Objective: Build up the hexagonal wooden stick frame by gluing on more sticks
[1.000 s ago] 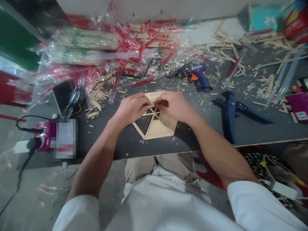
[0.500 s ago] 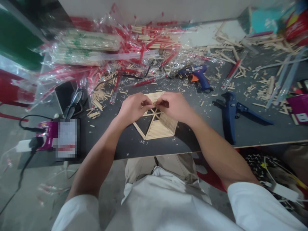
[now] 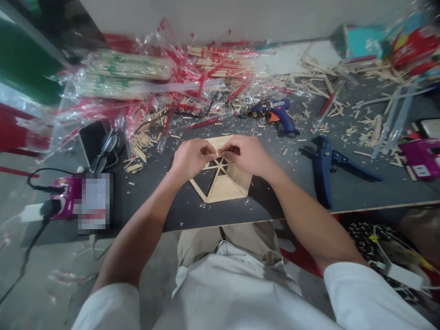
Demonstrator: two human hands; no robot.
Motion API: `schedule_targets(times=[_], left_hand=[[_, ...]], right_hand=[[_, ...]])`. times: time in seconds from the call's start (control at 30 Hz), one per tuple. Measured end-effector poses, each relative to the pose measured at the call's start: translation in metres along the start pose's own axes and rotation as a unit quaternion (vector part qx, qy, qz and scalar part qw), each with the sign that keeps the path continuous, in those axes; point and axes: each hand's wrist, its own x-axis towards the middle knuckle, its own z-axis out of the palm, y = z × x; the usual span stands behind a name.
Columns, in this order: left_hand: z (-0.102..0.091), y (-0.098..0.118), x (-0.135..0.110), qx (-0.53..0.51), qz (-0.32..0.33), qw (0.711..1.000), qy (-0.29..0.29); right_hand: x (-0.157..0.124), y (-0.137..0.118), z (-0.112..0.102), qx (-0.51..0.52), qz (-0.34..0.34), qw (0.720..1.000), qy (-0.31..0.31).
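A hexagonal stick frame (image 3: 227,189) is laid on the dark tabletop (image 3: 182,206). Its near panel is filled with parallel sticks; its near-left panel is left open. The left hand (image 3: 193,158) and right hand (image 3: 248,156) are positioned over the far part of the frame, fingertips close together; whether a stick is gripped cannot be determined. A blue glue gun (image 3: 283,117) is located beyond the right hand, and a blue hand cutter (image 3: 323,174) to its right. Plastic-wrapped stick bundles (image 3: 132,66) are stacked at far left, with eyeglasses (image 3: 110,141) placed nearer.
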Motion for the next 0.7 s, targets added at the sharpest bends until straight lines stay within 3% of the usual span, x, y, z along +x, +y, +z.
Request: schedule_targets(times=[0.7], left_hand=[[-0.0028, -0.0029, 0.0019, -0.047, -0.005, 0.998, -0.028]], right_hand=[[0.0024, -0.0067, -0.0012, 0.020, 0.057, 0.998, -0.001]])
